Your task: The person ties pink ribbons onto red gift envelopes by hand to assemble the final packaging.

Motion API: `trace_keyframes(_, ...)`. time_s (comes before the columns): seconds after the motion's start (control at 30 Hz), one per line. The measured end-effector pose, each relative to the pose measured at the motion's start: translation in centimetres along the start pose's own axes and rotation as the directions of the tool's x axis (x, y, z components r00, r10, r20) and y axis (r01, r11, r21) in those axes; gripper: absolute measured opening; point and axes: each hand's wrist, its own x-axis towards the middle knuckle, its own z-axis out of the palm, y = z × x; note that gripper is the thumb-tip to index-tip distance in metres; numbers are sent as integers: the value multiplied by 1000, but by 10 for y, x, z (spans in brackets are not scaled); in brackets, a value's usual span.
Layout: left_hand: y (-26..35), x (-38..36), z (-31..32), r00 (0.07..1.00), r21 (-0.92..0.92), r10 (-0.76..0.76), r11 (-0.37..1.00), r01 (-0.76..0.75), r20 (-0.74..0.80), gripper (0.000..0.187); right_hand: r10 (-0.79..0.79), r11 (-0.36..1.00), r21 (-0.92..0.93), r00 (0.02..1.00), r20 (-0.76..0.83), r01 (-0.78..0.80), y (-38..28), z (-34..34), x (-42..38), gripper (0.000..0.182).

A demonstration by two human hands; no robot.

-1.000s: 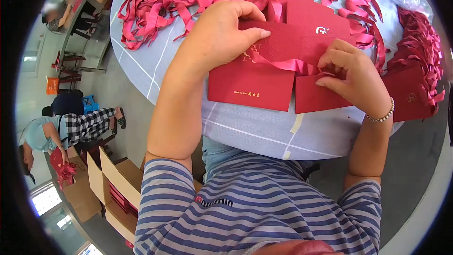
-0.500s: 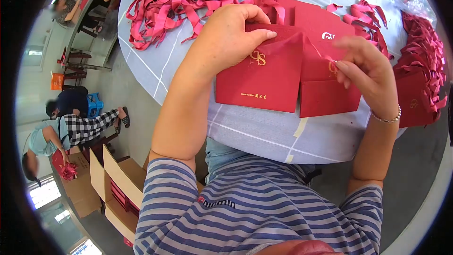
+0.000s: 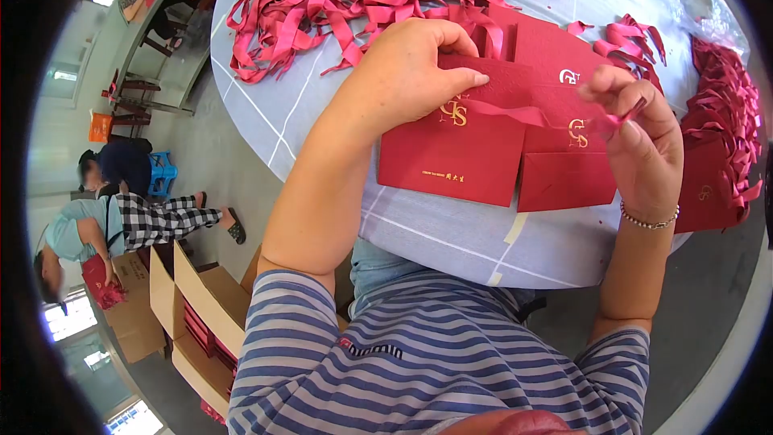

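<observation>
A red paper gift bag (image 3: 451,149) with gold lettering lies flat near the front of the table. My left hand (image 3: 415,72) is closed on its top edge, thumb over the front and fingers behind. From the bag's upper front a red ribbon (image 3: 515,115) stretches to the right. Its far end is pinched between the thumb and fingers of my right hand (image 3: 644,141), which is raised over more red bags (image 3: 568,181) lying beside the first one.
A tangled heap of red ribbons (image 3: 378,0) covers the table's far side. At the right stands a row of ribboned bags (image 3: 721,113). An open cardboard box (image 3: 209,298) is on the floor at left. Behind it, a person (image 3: 84,229) bends over another box (image 3: 133,314).
My right hand has turned and pulled the ribbon out to the right, so it now runs straighter across the bag. My left hand keeps its hold on the bag's top edge.
</observation>
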Motion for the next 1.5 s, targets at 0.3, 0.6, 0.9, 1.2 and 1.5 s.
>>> trace_keyframes(0.3, -3, -6, -1, 991, -24, 114, 993, -116, -72, 18, 425, 888, -139, 898, -118, -438, 14, 36, 5, 9)
trace_keyframes(0.6, 25, -15, 12, 961, 73, 227, 973, -218, -157, 19, -123, 510, -853, 991, 59, 114, 16, 39, 1, 7)
trace_keyframes(0.9, 26, -17, 16, 936, 160, 315, 943, -291, -155, 18, -101, 341, -934, 992, 76, 107, 17, 49, 4, 12)
trace_keyframes(1.2, 29, -15, 26, 906, 187, 392, 913, -363, -157, 15, -42, 297, -953, 998, 45, 56, 15, 51, 6, 13)
trace_keyframes(1.5, 24, -13, 30, 890, 223, 431, 891, -395, -148, 12, -23, 316, -949, 1000, 8, 15, 28, 49, 11, 10)
